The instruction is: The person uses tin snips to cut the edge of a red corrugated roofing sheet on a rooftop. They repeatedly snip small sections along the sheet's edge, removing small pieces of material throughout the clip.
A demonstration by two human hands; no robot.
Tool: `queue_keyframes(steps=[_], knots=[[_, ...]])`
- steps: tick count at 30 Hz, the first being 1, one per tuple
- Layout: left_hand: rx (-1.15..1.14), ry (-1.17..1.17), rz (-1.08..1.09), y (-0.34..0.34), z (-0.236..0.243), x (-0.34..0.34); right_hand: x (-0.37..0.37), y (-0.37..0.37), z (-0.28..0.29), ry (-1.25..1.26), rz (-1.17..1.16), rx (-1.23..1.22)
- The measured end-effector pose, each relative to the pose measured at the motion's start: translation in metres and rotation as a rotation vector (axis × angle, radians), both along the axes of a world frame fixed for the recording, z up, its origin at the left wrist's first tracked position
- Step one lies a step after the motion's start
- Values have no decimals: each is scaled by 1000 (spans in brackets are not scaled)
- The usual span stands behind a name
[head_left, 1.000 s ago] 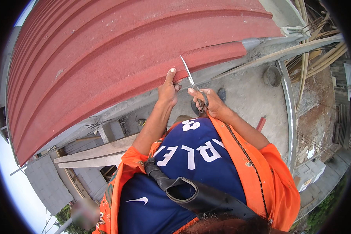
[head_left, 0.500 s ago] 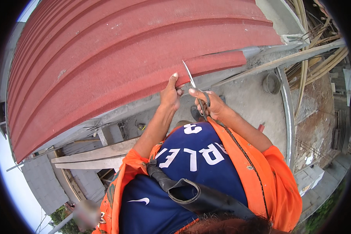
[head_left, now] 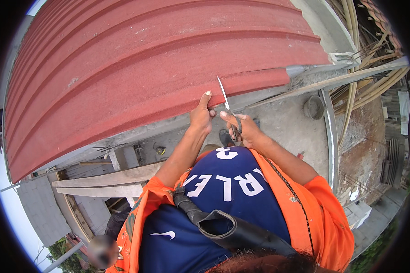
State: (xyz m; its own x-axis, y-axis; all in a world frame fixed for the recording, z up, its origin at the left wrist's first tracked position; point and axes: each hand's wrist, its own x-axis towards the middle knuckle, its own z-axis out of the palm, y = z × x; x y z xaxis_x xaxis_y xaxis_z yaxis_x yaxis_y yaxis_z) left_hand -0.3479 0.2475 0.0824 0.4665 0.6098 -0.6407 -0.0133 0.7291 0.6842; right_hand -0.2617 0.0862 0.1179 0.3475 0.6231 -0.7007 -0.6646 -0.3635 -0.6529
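A large red ribbed roofing sheet [head_left: 136, 59] spreads across the upper left. My left hand [head_left: 201, 116] is closed on its near edge, thumb on top and the other fingers curled at the rim. Just to the right, my right hand [head_left: 248, 129] grips the dark handles of a pair of metal shears [head_left: 223, 93]. One pale blade lies over the red surface; the other blade is hidden, seemingly beneath the sheet. From the right end, a slit runs toward the blades and parts a narrow red edge strip [head_left: 259, 80] from the sheet.
Below the sheet lies a concrete floor [head_left: 284, 123] with a bucket [head_left: 313, 107]. Wooden planks [head_left: 109, 177] cross at lower left. A long beam [head_left: 332, 82] and coiled tan hoses [head_left: 351, 98] are at right. Part of another person [head_left: 103, 251] shows at lower left.
The shears and both hands sit slightly lower in the picture, still at the slit. The view has shifted a little. More of the other person's dark clothing shows at lower left.
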Motion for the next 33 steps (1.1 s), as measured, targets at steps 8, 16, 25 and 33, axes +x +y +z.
queue_keyframes(steps=[8,16,25,33], knots=[[-38,4,5,1,4,2,-5,10,-6,-83,-10,20],[-48,1,-17,1,8,0,-9,8,-7,-103,-14,53],[-96,-18,-35,3,13,2,7,10,7,-8,21,30],[-121,18,-26,7,33,10,-6,12,-9,-117,-16,84]])
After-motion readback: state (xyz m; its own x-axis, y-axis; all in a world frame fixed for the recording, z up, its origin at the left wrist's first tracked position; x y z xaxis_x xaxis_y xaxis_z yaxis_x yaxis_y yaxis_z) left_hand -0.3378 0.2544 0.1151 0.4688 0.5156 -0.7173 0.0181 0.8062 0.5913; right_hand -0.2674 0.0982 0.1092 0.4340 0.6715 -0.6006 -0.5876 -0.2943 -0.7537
